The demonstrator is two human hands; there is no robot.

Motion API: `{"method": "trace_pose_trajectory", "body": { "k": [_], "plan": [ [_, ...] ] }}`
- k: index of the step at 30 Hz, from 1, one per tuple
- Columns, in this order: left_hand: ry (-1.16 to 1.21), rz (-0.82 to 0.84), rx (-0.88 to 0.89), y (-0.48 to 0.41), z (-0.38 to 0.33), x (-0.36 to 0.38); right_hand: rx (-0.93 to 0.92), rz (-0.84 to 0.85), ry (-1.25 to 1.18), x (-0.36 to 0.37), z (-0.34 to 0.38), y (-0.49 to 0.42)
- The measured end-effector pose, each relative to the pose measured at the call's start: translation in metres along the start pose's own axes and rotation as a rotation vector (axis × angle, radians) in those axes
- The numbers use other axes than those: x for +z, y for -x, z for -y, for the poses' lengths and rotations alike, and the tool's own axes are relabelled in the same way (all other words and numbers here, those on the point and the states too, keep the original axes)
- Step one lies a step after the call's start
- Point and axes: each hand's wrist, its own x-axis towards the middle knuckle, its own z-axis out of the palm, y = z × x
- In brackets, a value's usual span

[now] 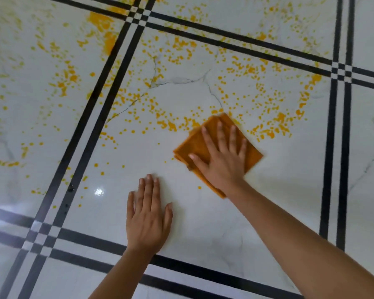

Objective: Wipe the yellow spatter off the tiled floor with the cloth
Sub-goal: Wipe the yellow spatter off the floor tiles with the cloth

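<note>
Both forearms reach in from the near edge. The left hand [148, 216] lies flat on the tiled floor [214, 229] with its fingers straight and close together, probably to carry the person's weight. The right hand [222, 157] presses with spread fingers on the folded orange cloth [187, 148], so the whole pad meets the tile. The cloth lies at the near border of the yellow spatter [171, 125], which spreads far, left and right. The near part of this tile looks nearly clean.
</note>
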Motion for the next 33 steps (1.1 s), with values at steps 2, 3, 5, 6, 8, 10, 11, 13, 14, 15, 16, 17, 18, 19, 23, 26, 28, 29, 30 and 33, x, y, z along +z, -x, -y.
{"method": "trace_pose_trajectory", "body": {
  "k": [2,3,5,6,8,10,11,13,14,15,16,17,18,19,23,26,28,29,30,33],
  "plan": [
    [0.008,-0.014,-0.021,0.005,0.006,-0.001,-0.162,-0.006,-0.030,0.005,0.035,0.008],
    [0.012,-0.027,-0.045,0.009,0.011,-0.002,-0.298,0.012,-0.022,0.008,0.043,0.025],
    [0.001,-0.029,-0.074,0.017,0.021,-0.004,-0.521,0.084,-0.008,0.007,0.026,0.057],
    [-0.002,-0.029,-0.092,0.020,0.027,-0.004,-0.570,0.069,0.013,0.007,0.011,0.053],
    [-0.009,-0.044,-0.127,0.024,0.040,-0.005,-0.494,0.002,0.076,0.009,0.002,0.012],
    [-0.008,-0.060,-0.144,0.024,0.046,-0.006,-0.202,-0.006,0.033,0.003,0.026,-0.037],
    [0.000,-0.069,-0.162,0.021,0.047,-0.006,-0.127,-0.010,0.003,0.002,0.046,-0.047],
    [0.016,-0.078,-0.206,0.013,0.046,-0.007,-0.283,-0.006,-0.021,0.006,0.075,-0.021],
    [0.017,-0.081,-0.213,0.009,0.045,-0.008,-0.466,0.001,0.005,0.012,0.073,0.005],
    [0.015,-0.083,-0.213,0.006,0.045,-0.009,-0.628,0.047,0.025,0.012,0.062,0.030],
    [0.010,-0.085,-0.210,0.004,0.045,-0.009,-0.712,0.092,0.043,0.007,0.043,0.037],
    [0.008,-0.083,-0.208,0.002,0.045,-0.009,-0.722,0.071,0.060,0.005,0.024,0.026],
    [0.005,-0.086,-0.203,0.001,0.045,-0.009,-0.631,0.048,0.093,0.005,0.013,0.004],
    [0.010,-0.089,-0.195,-0.001,0.044,-0.008,-0.432,0.015,0.087,0.001,0.010,-0.026],
    [0.029,-0.119,-0.109,-0.022,0.029,-0.011,-0.028,-0.022,-0.032,-0.001,0.061,-0.057],
    [0.039,-0.148,-0.074,-0.042,0.020,-0.013,-0.589,0.037,0.056,0.005,0.034,0.003],
    [0.055,-0.150,-0.057,-0.053,0.012,-0.013,-0.583,0.026,0.086,0.003,-0.015,-0.010],
    [0.045,-0.148,-0.018,-0.059,0.007,-0.013,-0.418,-0.019,0.080,-0.001,-0.029,-0.031],
    [0.033,-0.138,0.033,-0.064,0.000,-0.013,-0.197,-0.051,0.041,-0.007,-0.033,-0.055],
    [0.013,-0.123,0.099,-0.088,-0.022,-0.013,0.062,-0.032,-0.023,-0.009,-0.014,-0.070]
  ]
}}
